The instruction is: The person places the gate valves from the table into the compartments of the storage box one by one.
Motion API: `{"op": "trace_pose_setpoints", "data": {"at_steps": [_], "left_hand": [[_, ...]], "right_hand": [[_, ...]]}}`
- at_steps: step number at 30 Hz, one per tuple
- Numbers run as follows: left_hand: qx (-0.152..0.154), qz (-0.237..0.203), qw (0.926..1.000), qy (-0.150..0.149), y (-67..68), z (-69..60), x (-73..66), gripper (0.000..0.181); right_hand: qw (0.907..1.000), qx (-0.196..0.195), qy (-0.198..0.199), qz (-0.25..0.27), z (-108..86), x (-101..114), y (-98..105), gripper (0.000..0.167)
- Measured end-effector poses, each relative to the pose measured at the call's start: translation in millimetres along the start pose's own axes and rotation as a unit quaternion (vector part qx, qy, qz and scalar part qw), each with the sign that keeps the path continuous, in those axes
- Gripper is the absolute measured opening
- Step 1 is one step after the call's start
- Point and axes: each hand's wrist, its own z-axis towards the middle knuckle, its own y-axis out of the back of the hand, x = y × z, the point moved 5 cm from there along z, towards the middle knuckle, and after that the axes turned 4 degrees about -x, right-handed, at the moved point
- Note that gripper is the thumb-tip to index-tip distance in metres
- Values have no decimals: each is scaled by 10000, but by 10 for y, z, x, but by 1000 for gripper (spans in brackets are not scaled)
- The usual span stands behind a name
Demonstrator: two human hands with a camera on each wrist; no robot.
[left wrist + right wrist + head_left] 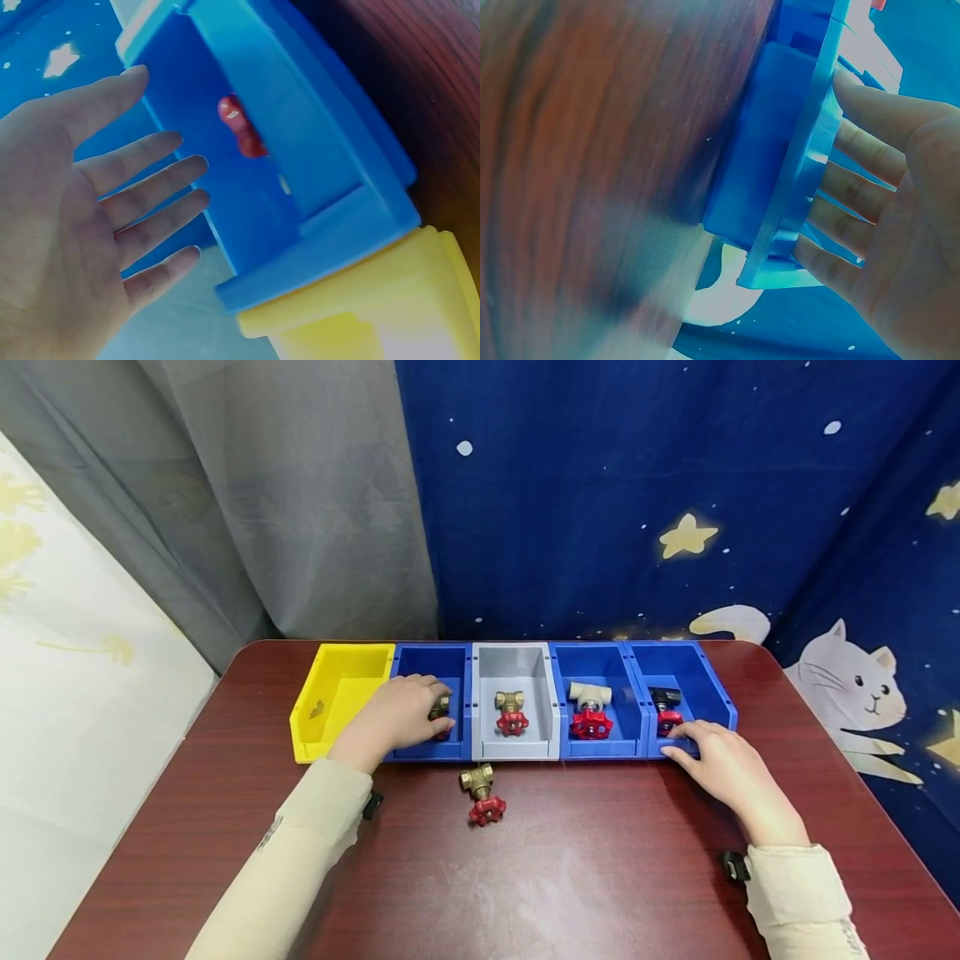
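Observation:
My left hand [397,712] hovers over the dark blue bin [435,653], fingers extended and apart in the left wrist view. A brass valve [443,703] lies in that bin, partly hidden by the hand; its red handwheel [240,127] shows in the left wrist view. At the front edge of the rightmost blue bin [720,693] is my right hand [731,768], fingers loosely bent and holding nothing; whether it touches the rim I cannot tell. Inside that bin sits a black valve [664,697] with a red handwheel.
Another brass valve [482,789] lies on the dark red table [585,860] before the bins. The grey bin [513,658] contains a brass valve [511,712]; the blue bin [588,664] beside it contains a white valve [591,706]. A yellow bin [341,693] ends the row at left.

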Motion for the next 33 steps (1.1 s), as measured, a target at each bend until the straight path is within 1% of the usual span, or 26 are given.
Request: {"op": "trace_pose_setpoints", "data": {"at_steps": [6, 11, 19, 23, 27, 33], "left_hand": [[-146, -173, 9997, 15, 74, -130, -108, 55], [-270, -369, 9989, -135, 113, -264, -220, 54], [-531, -334, 9977, -247, 167, -391, -382, 53], [-539, -482, 9967, -363, 176, -447, -472, 51], [-527, -718, 9946, -528, 170, -503, -588, 51], [-537, -751, 9937, -639, 115, -553, -693, 51]], "right_hand": [[10000, 15, -30, 20, -11, -9, -3, 32], [10000, 26, -14, 44, 0, 10, -16, 32], [10000, 3, 0, 29, -11, 2, -5, 33], [10000, 2, 20, 33, -11, -3, -5, 33], [10000, 16, 21, 40, -14, -16, -14, 32], [10000, 44, -7, 42, -17, -23, -19, 32]]}}
